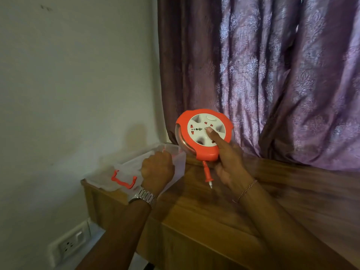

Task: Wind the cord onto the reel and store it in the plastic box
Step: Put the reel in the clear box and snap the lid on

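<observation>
My right hand (228,162) holds the orange and white cord reel (202,133) upright in the air, thumb pressed on its white socket face. A short end of orange cord with the plug (208,178) dangles below the reel. The clear plastic box (136,168) with an orange clasp (123,180) sits on the left end of the wooden surface. My left hand (156,170) grips the box's near rim. The reel hangs just right of the box and above it.
The wooden tabletop (214,215) runs to the right under purple curtains (272,75). A white wall stands on the left, with a wall socket (69,244) low down. The table's left edge lies close to the box.
</observation>
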A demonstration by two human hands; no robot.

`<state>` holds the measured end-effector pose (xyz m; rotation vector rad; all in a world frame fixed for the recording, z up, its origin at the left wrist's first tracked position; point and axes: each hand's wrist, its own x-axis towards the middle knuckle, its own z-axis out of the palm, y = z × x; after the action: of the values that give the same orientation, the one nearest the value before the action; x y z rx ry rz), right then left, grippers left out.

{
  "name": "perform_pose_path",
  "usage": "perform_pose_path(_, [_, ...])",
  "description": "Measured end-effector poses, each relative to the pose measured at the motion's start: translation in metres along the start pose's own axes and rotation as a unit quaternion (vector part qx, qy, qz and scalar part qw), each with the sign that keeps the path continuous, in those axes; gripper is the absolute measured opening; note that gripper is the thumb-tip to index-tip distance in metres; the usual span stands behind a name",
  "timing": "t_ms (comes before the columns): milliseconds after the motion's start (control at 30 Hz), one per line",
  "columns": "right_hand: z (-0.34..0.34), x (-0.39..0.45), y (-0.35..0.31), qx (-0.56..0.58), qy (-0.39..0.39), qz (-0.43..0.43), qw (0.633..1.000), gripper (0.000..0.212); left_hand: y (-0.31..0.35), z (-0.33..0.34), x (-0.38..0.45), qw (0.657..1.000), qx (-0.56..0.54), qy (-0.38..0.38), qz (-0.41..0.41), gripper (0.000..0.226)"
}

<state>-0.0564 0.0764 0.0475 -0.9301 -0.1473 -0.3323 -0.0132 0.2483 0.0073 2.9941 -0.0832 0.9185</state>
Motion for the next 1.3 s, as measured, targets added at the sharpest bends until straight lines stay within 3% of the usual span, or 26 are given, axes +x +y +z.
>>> perform_pose_path(167, [0.003,0.002,0.002,-0.013,0.017,0.015,1.0,0.053,0.0,0.007,0.002,0.996,0.057,0.03,0.068,0.029])
perform_pose_path(300, [-0.008,0.005,-0.007,-0.002,0.006,0.011,1.0,0.061,0.002,0.01,0.007,0.988,-0.003,0.047,0.145,0.04])
perform_pose_path(467, [-0.032,0.006,-0.03,-0.002,0.048,0.009,0.999,0.055,0.02,0.012,0.008,0.948,-0.065,0.082,0.302,0.049])
perform_pose_path(567, [-0.053,0.006,-0.052,-0.011,0.062,-0.003,0.998,0.052,0.041,0.007,0.006,0.922,-0.111,0.121,0.35,0.054])
perform_pose_path(667, [-0.076,0.006,-0.076,-0.017,0.071,-0.013,0.997,0.051,0.066,0.002,0.0,0.899,-0.144,0.176,0.375,0.061])
perform_pose_path(900, [-0.135,0.006,-0.131,-0.109,0.122,-0.032,0.986,0.057,0.131,-0.007,-0.009,0.857,-0.236,0.16,0.428,0.068])
perform_pose_path(1067, [-0.165,0.005,-0.162,-0.176,0.103,-0.034,0.978,0.057,0.178,-0.013,-0.017,0.827,-0.296,0.153,0.454,0.067])
perform_pose_path(1233, [-0.175,0.009,-0.181,-0.236,0.063,-0.038,0.969,0.054,0.203,-0.012,-0.023,0.833,-0.318,0.112,0.439,0.074])
perform_pose_path(1300, [-0.175,0.01,-0.186,-0.258,0.033,-0.028,0.965,0.05,0.203,-0.015,-0.024,0.825,-0.362,0.096,0.423,0.062])
